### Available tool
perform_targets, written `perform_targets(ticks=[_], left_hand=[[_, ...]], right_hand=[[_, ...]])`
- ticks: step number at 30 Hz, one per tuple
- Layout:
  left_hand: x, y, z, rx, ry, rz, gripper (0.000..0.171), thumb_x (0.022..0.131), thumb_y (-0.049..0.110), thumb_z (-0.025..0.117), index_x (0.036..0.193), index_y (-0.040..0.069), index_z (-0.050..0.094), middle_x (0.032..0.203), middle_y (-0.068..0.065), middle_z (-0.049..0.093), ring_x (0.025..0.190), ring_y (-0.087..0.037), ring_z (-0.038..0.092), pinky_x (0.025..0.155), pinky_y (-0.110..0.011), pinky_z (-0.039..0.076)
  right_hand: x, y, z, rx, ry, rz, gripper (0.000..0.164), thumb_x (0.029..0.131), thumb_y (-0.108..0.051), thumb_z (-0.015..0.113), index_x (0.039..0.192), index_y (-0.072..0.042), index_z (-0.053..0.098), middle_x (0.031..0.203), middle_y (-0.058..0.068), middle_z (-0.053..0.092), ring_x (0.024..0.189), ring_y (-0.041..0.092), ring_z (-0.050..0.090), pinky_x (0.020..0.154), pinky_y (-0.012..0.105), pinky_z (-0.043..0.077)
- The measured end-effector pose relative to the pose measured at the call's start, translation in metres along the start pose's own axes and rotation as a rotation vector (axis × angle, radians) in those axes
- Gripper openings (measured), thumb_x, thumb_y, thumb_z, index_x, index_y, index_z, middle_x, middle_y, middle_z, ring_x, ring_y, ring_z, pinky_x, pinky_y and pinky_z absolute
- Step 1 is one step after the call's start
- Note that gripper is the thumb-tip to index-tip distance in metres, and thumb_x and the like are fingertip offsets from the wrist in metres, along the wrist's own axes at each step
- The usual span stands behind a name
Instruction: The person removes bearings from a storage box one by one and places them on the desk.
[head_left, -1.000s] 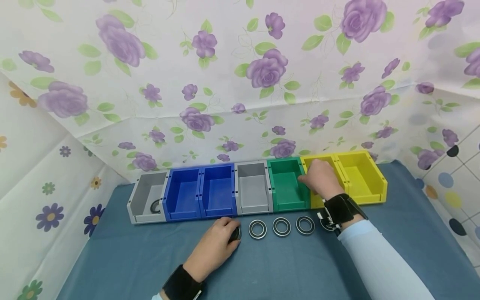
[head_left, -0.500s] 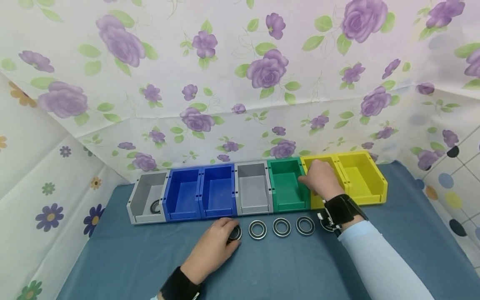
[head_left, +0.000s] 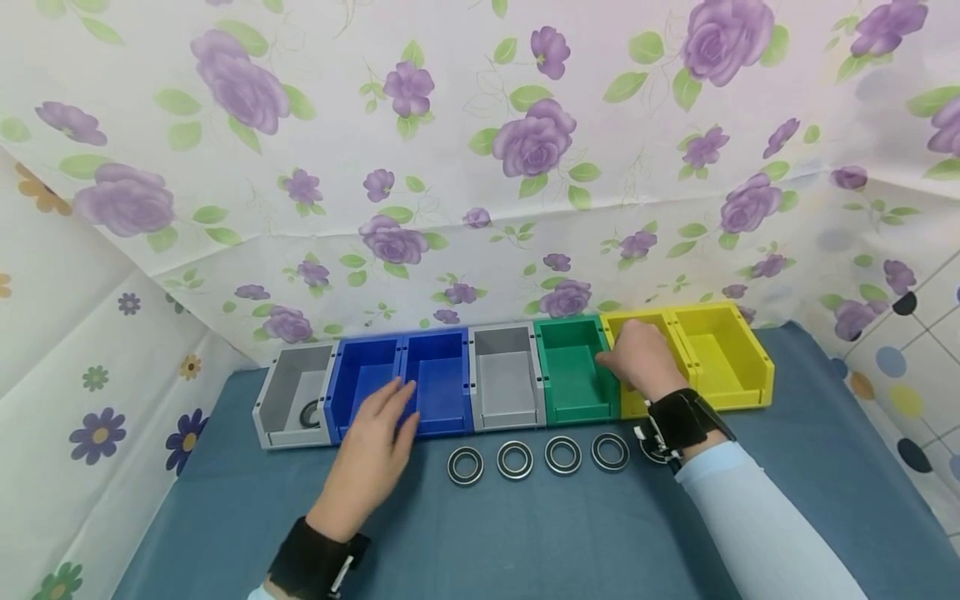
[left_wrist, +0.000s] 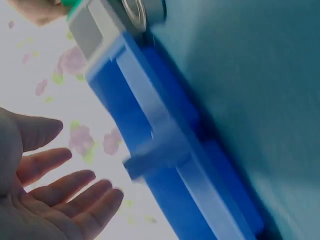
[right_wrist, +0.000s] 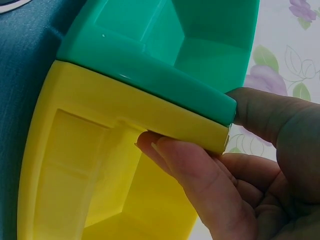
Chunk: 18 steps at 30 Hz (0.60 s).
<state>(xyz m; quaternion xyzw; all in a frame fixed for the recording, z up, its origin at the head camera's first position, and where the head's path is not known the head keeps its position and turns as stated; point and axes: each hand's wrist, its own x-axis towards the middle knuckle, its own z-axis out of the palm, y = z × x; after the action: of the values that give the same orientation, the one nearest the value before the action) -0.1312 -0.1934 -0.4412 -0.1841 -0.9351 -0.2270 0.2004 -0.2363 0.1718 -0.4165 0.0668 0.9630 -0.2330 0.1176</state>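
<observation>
My left hand (head_left: 370, 458) is raised in front of the blue bins (head_left: 437, 383), holding nothing; its fingers are spread and slightly bent in the left wrist view. To its right a ball bearing (head_left: 466, 479) lies flat on the cloth, first in a row of several. My right hand (head_left: 643, 358) pinches the adjoining walls of the green bin (right_wrist: 150, 75) and the yellow bin (right_wrist: 100, 95): thumb on the green side, fingers inside the yellow one. Another bearing (head_left: 652, 454) is partly hidden under the right wrist.
The bins form one joined row along the flowered backdrop (head_left: 465, 167). At its left end a grey bin (head_left: 296, 437) holds one bearing (head_left: 306, 414); a second grey bin (head_left: 507, 408) stands mid-row. A yellow bin (head_left: 720, 358) ends the row. Blue cloth (head_left: 562, 542) covers the table.
My left hand has let go of the leftmost bearing in the row and moved left, up to the blue bins. That bearing now lies fully visible. The right hand has stayed put.
</observation>
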Motion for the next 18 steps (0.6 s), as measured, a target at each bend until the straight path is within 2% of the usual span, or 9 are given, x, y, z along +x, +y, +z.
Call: perform_targets(ticks=[4,11,18], left_hand=[[0.004,-0.018,-0.011,0.021,0.045,-0.037,0.045,0.093,0.02,0.056,0.135,0.005,0.046,0.138,-0.015,0.042,0.128,-0.03,0.035,0.1,-0.047,0.03],[0.007,-0.051,-0.024,0.085,0.074,-0.099,0.05,0.093,0.014,0.055,0.139,0.003,0.04,0.139,-0.02,0.038,0.129,-0.034,0.031,0.101,-0.05,0.027],[0.005,-0.085,-0.032,0.145,0.091,-0.162,0.046,0.095,0.015,0.052,0.136,-0.002,0.041,0.134,-0.026,0.041,0.125,-0.041,0.035,0.098,-0.054,0.029]], right_hand=[[0.0,0.0,0.0,0.004,0.0,0.001,0.031,0.085,-0.032,0.067,0.073,-0.004,0.059,0.06,0.008,0.056,0.053,0.021,0.058,0.047,0.029,0.045],[0.0,0.0,0.001,0.006,-0.001,0.001,0.031,0.085,-0.032,0.067,0.074,-0.004,0.059,0.061,0.008,0.056,0.053,0.021,0.058,0.047,0.029,0.045],[0.0,0.0,0.001,0.006,0.002,-0.001,0.03,0.085,-0.031,0.067,0.075,-0.004,0.059,0.06,0.008,0.054,0.053,0.021,0.058,0.048,0.029,0.045]])
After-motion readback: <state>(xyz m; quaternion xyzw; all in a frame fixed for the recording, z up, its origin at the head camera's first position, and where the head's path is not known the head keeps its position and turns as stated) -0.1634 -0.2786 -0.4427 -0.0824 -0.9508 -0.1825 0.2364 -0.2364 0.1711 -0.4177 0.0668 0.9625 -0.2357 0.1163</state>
